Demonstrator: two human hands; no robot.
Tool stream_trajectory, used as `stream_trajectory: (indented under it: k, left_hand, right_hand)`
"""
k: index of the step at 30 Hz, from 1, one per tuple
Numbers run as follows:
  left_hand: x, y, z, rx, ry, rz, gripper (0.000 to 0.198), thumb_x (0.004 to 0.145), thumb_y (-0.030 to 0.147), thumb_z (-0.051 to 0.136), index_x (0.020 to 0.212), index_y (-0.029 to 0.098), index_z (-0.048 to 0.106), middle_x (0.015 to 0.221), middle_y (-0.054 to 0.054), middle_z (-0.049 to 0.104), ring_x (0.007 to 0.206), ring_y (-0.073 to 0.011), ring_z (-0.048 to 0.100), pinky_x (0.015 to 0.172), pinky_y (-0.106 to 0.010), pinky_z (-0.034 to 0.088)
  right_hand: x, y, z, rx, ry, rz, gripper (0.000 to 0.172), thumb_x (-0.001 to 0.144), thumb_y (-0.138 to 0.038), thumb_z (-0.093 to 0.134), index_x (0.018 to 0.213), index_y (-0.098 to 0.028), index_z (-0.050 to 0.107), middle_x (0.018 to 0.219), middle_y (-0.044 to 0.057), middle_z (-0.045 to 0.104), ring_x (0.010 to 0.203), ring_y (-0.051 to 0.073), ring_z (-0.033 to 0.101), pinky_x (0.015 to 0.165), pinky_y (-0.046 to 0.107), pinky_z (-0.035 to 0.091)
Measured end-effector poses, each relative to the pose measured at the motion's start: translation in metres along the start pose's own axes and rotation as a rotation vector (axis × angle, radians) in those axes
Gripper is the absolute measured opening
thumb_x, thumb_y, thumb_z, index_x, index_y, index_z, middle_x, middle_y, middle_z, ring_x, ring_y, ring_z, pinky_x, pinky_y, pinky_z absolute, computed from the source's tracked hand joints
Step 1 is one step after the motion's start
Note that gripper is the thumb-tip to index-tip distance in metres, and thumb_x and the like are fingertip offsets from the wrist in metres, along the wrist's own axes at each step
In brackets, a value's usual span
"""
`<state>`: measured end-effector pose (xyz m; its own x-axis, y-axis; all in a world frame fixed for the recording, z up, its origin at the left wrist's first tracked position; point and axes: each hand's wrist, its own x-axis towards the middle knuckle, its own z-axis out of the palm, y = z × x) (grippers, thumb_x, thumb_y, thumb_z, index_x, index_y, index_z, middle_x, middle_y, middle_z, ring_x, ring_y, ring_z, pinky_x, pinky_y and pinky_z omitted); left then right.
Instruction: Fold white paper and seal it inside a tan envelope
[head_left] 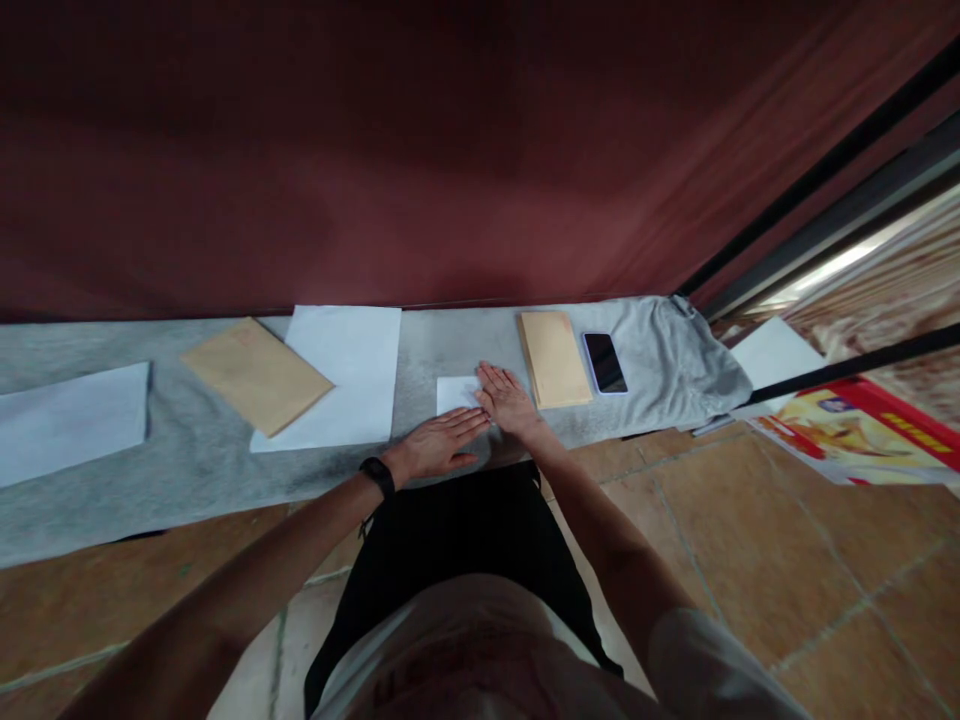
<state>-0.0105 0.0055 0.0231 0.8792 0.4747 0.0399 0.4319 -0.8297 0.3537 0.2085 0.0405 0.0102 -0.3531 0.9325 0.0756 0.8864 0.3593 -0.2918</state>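
A small piece of white paper (455, 392), which looks folded, lies on the grey cloth in front of me. My left hand (441, 445) rests flat along its lower edge, fingers stretched to the right. My right hand (507, 399) lies flat over its right end, fingers pointing up and left, and hides that end. The two hands' fingertips nearly meet. Just right of my right hand is a stack of brown envelopes (556, 358), with a smartphone (605, 362) beside it.
Left of my hands, a brown envelope (259, 375) overlaps white sheets (352, 375). More white paper (82, 420) lies farther left. The narrow surface under grey cloth (202, 480) backs onto a dark red panel (420, 200). A colourful printed box (862, 430) is at the right, above the tiled floor.
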Motion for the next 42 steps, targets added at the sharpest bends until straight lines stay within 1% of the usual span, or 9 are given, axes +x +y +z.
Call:
stream_trajectory:
  k: [4,7,10,17,25,28,31,35,42]
  left_hand:
    - [0.0,0.0,0.001,0.009,0.002,-0.006,0.062,0.099,0.052,0.046,0.15,0.018,0.047,0.157,-0.012,0.047,0.147,-0.0251,0.039,0.123,-0.042,0.027]
    - [-0.001,-0.001,0.004,0.019,-0.004,-0.037,0.056,0.097,0.052,0.048,0.14,0.018,0.057,0.145,-0.012,0.059,0.137,-0.0273,0.052,0.118,-0.043,0.035]
    - [-0.002,-0.002,0.006,0.028,-0.026,-0.06,0.05,0.096,0.051,0.051,0.131,0.019,0.064,0.134,-0.011,0.067,0.126,-0.0281,0.06,0.113,-0.042,0.042]
    - [-0.001,-0.001,-0.001,0.036,-0.014,-0.028,0.05,0.096,0.049,0.052,0.133,0.018,0.061,0.136,-0.012,0.065,0.127,-0.0275,0.058,0.113,-0.043,0.041]
    - [0.002,0.003,-0.006,0.07,-0.02,-0.026,0.054,0.098,0.05,0.048,0.137,0.014,0.058,0.144,-0.015,0.059,0.135,-0.0274,0.052,0.12,-0.044,0.033]
    - [0.002,0.003,-0.005,0.067,0.0,-0.018,0.056,0.098,0.051,0.047,0.14,0.014,0.056,0.146,-0.015,0.058,0.138,-0.0271,0.05,0.122,-0.044,0.031]
    - [0.002,0.003,-0.004,0.072,0.01,-0.01,0.058,0.098,0.052,0.047,0.14,0.013,0.056,0.148,-0.017,0.055,0.141,-0.0276,0.046,0.122,-0.044,0.031]
    - [0.001,0.001,-0.004,0.059,0.019,0.002,0.057,0.099,0.051,0.046,0.141,0.013,0.055,0.15,-0.016,0.053,0.144,-0.0272,0.044,0.122,-0.044,0.03]
    - [0.003,-0.006,0.004,0.063,0.029,0.014,0.07,0.099,0.055,0.043,0.156,0.015,0.035,0.163,-0.014,0.036,0.152,-0.0243,0.03,0.126,-0.042,0.021]
  right_hand:
    - [-0.004,-0.015,-0.006,0.079,-0.013,-0.09,0.052,0.109,-0.041,0.026,0.154,-0.021,0.042,0.161,0.004,0.04,0.152,0.019,0.033,0.127,0.045,0.022]
    - [-0.009,-0.03,-0.007,0.199,-0.115,-0.248,0.049,0.11,-0.04,0.023,0.148,-0.026,0.051,0.152,-0.002,0.054,0.146,0.012,0.042,0.125,0.036,0.028]
    - [-0.008,-0.038,-0.004,0.224,-0.184,-0.317,0.046,0.11,-0.04,0.028,0.143,-0.026,0.056,0.15,-0.002,0.056,0.145,0.011,0.043,0.125,0.035,0.028]
    - [0.01,-0.031,-0.002,0.126,-0.21,-0.288,0.044,0.109,-0.039,0.033,0.149,-0.03,0.049,0.16,-0.005,0.041,0.15,0.012,0.035,0.127,0.036,0.024]
    - [0.026,-0.033,0.001,0.099,-0.166,-0.146,0.048,0.109,-0.038,0.032,0.153,-0.022,0.043,0.162,0.001,0.039,0.151,0.015,0.034,0.127,0.038,0.024]
    - [0.025,-0.035,0.005,0.11,-0.089,-0.068,0.05,0.109,-0.037,0.029,0.151,-0.016,0.047,0.161,0.006,0.041,0.151,0.018,0.035,0.127,0.039,0.024]
    - [0.007,-0.036,0.007,0.133,0.028,-0.019,0.053,0.11,-0.036,0.024,0.15,-0.012,0.047,0.159,0.01,0.042,0.15,0.02,0.037,0.126,0.041,0.027]
    - [-0.036,-0.033,0.009,0.105,0.103,0.012,0.054,0.109,-0.04,0.029,0.151,-0.012,0.046,0.159,0.012,0.043,0.149,0.023,0.037,0.125,0.044,0.028]
    - [-0.088,-0.035,0.013,-0.026,0.165,0.072,0.058,0.107,-0.045,0.038,0.155,-0.012,0.039,0.162,0.011,0.037,0.151,0.026,0.035,0.126,0.048,0.022]
